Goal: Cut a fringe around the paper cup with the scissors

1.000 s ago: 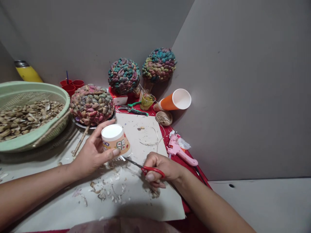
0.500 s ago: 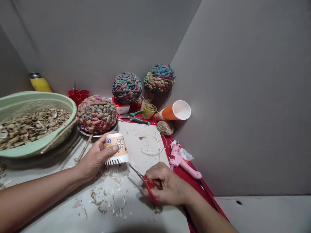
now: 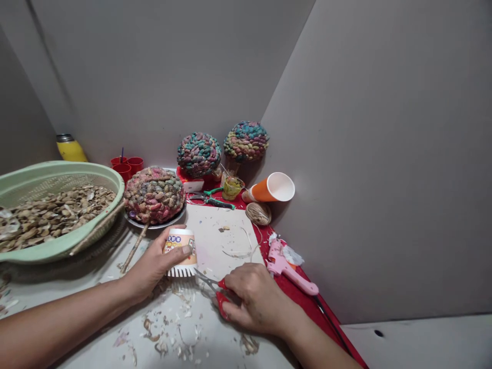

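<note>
Above pale board, left grip clasps a cup (slit rim down) between thumb and fingers; right grip holds scissors.

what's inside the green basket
The green basket holds brown shell-like pieces, some paler. The top layer hides whatever lies beneath, including the floor. The frame cuts off its left end.

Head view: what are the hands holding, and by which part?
The left hand grips the printed cup by its side; the right hand holds the scissors by their red handles.
</note>
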Tool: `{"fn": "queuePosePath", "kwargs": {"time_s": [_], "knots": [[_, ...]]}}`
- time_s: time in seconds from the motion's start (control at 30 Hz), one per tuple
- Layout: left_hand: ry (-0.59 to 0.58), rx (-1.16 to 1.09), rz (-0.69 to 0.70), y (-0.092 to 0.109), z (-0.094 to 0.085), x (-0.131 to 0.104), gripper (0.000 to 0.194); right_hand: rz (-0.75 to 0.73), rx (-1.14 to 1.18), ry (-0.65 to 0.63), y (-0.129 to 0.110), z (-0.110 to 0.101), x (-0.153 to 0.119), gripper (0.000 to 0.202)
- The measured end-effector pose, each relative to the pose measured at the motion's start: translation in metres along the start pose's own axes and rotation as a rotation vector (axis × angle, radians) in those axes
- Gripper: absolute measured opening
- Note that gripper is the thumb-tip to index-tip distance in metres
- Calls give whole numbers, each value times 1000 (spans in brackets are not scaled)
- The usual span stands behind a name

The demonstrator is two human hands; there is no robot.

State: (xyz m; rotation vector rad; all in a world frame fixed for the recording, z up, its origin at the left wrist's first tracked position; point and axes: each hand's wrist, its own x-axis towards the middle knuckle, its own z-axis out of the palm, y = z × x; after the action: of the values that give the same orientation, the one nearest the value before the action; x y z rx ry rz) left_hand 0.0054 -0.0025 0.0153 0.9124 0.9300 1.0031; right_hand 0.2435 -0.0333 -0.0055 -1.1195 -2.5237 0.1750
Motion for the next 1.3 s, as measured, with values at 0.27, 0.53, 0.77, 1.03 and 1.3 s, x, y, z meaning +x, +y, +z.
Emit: {"fn": "queuePosePath", "kwargs": {"time_s": [0.27,0.53,0.77,1.03,1.3], "knots": [[-19,48,-28,-5,-3,3,60,4,20,8,3,7,-1,12],[-19,76,-31,-10,-4,3,56,-25,18,-11,1,10,0,17],[-22,53,-49,-11,-4,3,53,-59,18,-26,3,10,-1,21],[-26,-49,-33,-10,-4,3,41,-73,120,74,5,13,2,29],[21,-246,-53,4,-3,0,31,0,250,429,25,14,8,45]]}}
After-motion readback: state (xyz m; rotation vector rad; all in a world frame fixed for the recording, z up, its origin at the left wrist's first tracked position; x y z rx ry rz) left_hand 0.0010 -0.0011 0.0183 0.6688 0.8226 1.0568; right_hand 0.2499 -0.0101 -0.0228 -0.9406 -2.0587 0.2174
